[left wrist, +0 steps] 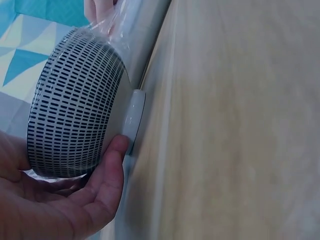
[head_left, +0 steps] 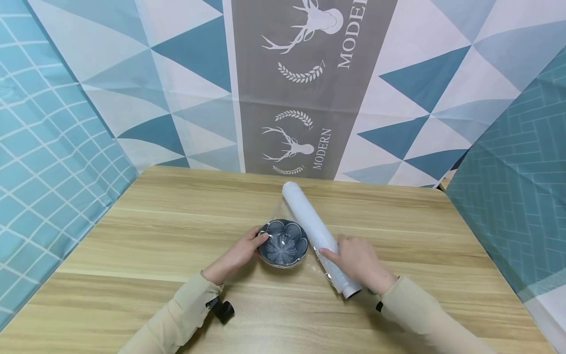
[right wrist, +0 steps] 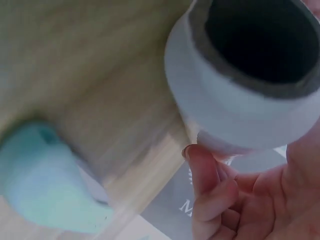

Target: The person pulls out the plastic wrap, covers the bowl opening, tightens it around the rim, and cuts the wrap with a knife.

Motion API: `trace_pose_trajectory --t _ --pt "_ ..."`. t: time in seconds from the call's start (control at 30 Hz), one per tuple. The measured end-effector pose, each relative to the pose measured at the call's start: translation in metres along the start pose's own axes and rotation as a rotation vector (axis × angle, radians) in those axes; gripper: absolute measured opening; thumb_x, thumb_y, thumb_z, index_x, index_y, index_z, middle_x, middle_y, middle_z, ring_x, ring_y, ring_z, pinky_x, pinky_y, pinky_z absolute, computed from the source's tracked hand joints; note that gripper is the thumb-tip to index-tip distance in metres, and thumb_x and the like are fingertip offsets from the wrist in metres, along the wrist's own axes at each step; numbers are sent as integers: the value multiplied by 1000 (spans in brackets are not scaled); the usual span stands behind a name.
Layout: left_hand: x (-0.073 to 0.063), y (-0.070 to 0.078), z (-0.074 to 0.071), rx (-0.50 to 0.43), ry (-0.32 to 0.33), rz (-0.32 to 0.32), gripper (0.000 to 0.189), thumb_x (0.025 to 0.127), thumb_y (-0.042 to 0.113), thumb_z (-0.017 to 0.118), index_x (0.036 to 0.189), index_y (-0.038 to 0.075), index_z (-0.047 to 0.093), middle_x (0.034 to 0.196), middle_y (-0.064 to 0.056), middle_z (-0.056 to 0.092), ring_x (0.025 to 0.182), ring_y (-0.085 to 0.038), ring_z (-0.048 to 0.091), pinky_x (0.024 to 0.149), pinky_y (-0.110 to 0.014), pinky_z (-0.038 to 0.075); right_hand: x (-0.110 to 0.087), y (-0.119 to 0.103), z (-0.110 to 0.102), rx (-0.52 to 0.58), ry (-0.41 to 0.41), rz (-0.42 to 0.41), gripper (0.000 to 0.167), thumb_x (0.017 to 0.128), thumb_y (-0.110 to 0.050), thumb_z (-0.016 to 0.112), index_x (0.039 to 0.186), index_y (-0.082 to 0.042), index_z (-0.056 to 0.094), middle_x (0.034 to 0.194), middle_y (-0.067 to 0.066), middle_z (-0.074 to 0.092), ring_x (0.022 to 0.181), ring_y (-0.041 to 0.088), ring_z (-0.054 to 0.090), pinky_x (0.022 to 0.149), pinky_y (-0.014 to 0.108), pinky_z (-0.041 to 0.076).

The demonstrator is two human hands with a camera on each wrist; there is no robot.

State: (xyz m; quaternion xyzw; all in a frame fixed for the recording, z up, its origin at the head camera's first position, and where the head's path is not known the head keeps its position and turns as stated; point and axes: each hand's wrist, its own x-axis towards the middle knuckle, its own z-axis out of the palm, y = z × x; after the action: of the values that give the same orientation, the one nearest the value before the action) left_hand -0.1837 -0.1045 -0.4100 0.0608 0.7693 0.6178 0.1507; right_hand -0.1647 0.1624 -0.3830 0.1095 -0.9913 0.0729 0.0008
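My left hand (head_left: 239, 250) grips a bowl (head_left: 282, 246) by its left side, thumb over the rim and fingers underneath near the foot. Dark blue petal shapes fill the bowl's inside; small black dashes pattern its pale outer wall (left wrist: 75, 105). Clear cling film stretches across the bowl's mouth and clings to its side. It runs over to a long white roll of cling film (head_left: 311, 221) lying slantwise on the bowl's right. Around the near part of that roll, my right hand (head_left: 359, 260) is curled, with the hollow cardboard core (right wrist: 200, 30) showing at the end.
A mint green rounded object (right wrist: 50, 180) lies on the wooden table (head_left: 177, 231) beside the right hand, mostly hidden by the wrist in the head view. Patterned cloths (head_left: 194, 64) hang behind the table and along both sides.
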Motion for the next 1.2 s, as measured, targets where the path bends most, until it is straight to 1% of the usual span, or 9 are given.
trace_pose_trajectory --t 0.17,0.23,0.3,0.37,0.47,0.6,0.73,0.97,1.2 --pt "2 1 -2 4 1 -12 44 97 19 36 133 -7 34 117 -25 50 86 -20 56 71 -26 48 -10 -6 1 41 -24 60 54 82 -61 48 74 -8 54 58 3 47 51 20 48 42 31 35" --pt "3 1 -3 16 3 -4 42 98 19 34 131 -7 36 115 -24 52 86 -20 56 72 -26 48 -14 -8 2 49 -21 68 54 83 -61 48 73 -8 53 57 4 47 49 20 47 42 32 35" --pt "4 1 -2 24 10 0 41 98 19 34 129 -6 39 114 -23 53 90 -22 55 78 -30 47 -17 -9 3 57 -17 76 54 83 -60 48 70 -8 53 56 4 46 48 20 46 41 32 35" --pt "5 1 -2 41 25 8 40 97 18 34 128 -6 40 117 -22 52 99 -25 53 89 -36 43 -19 -10 4 60 -6 81 54 83 -61 47 70 -9 52 56 3 46 48 19 45 42 32 35" --pt "7 0 -2 64 44 4 41 97 19 35 129 -6 41 124 -22 49 116 -31 45 104 -45 30 -22 -12 7 74 -2 91 54 83 -62 46 69 -10 52 55 2 48 48 18 45 45 31 34" --pt "11 -1 -3 98 58 1 44 97 21 37 131 -6 40 133 -23 43 129 -36 31 109 -49 18 -26 -13 11 130 5 93 52 82 -62 47 77 -10 54 56 0 49 48 15 44 45 29 34" --pt "14 -2 -3 118 67 0 45 96 22 38 131 -6 41 135 -24 41 131 -38 29 109 -49 17 -30 -14 13 150 9 108 54 82 -62 47 84 -9 56 56 0 48 47 14 44 41 28 33" --pt "15 -2 -3 122 68 -1 42 96 23 39 128 -4 45 132 -22 45 130 -37 31 109 -49 19 -40 -20 13 71 11 138 64 84 -65 41 90 -2 56 60 6 52 50 18 49 41 32 34" --pt "17 -2 -3 129 78 1 41 96 24 38 125 -3 47 130 -21 47 128 -37 33 108 -50 20 -50 -30 10 27 -40 172 65 87 -63 36 80 -1 55 57 7 49 47 19 48 39 33 34"
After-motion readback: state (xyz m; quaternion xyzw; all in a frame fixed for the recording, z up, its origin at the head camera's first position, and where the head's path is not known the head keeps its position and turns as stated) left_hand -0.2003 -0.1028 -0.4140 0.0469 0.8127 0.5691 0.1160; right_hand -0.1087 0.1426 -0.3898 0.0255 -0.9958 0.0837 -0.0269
